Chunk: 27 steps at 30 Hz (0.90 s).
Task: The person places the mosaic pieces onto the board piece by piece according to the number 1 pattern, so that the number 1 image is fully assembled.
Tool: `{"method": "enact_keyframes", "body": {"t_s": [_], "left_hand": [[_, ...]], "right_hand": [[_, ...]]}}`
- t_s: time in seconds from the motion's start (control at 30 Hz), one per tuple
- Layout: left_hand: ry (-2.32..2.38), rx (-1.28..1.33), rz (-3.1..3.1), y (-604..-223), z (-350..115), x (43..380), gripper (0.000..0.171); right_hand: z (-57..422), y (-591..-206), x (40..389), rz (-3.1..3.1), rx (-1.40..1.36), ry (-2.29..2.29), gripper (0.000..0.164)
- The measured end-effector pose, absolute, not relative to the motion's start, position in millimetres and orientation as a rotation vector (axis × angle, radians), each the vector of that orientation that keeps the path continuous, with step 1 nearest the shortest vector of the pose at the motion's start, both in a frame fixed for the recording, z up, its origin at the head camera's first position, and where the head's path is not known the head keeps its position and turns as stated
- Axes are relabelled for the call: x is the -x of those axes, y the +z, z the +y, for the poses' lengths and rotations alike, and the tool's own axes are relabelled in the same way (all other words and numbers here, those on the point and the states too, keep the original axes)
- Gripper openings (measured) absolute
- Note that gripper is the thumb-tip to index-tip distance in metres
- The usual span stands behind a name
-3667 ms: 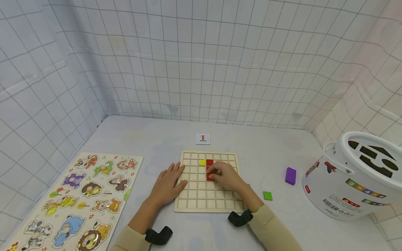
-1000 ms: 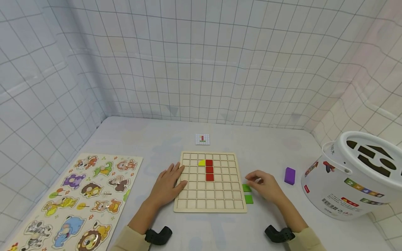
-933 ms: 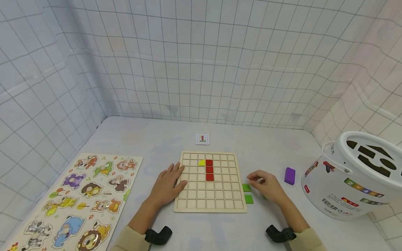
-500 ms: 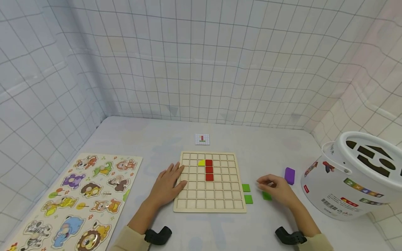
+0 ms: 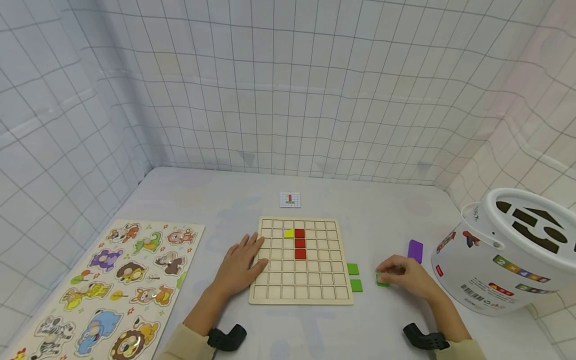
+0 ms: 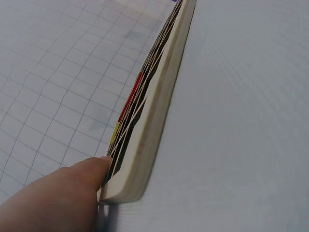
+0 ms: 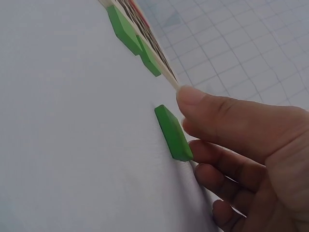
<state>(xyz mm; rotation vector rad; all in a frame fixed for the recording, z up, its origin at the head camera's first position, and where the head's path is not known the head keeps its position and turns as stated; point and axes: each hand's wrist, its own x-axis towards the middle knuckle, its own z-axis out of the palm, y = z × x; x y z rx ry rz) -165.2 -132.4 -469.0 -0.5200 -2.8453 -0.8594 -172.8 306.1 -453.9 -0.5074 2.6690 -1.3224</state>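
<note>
A wooden grid board (image 5: pixel 276 299) lies flat, with a yellow triangle (image 5: pixel 289 233) and a column of red square tiles (image 5: pixel 300 243) set in its cells. My left hand (image 5: pixel 240 265) rests with fairly straight fingers over the board's left edge; the left wrist view shows part of it at the board's corner. To the board's right, my right hand (image 5: pixel 405 274) is at a loose green square tile (image 7: pixel 173 133), thumb and fingers apart around its far side. That tile lies on the table. Two more green tiles (image 5: pixel 353 269) lie along the board's right edge.
A small printed pattern card (image 5: pixel 290 200) lies behind the board. An animal puzzle board (image 5: pixel 121 280) covers the left of the table. On the right stand a purple block (image 5: pixel 415 251) and a white lidded bucket (image 5: pixel 486 270). Grid-patterned curtains enclose the table.
My right hand has left the red tiles on the board and moved right, past the two green tiles, lowering to the outer green tile. My left hand has stayed in place.
</note>
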Motion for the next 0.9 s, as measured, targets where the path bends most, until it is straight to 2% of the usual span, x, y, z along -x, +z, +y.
{"method": "enact_keyframes", "body": {"t_s": [0.3,0.53,0.77,0.9], "left_hand": [[-0.864,0.515,-2.841,-470.4,-132.4,165.1,0.061],[-0.859,0.514,-2.848,-471.2,-132.6,165.8,0.062],[-0.865,0.520,-2.842,-470.8,-132.9,165.5,0.061],[-0.866,0.523,-2.840,-470.4,-133.0,165.2,0.061]], "right_hand": [[308.3,-454.1,172.6,2.601,0.671,-1.350,0.019],[307.3,-453.3,172.0,2.576,0.628,-1.356,0.019],[307.3,-455.7,175.4,2.512,0.627,-1.388,0.011],[306.0,-454.1,175.8,2.465,0.583,-1.404,0.013]]}}
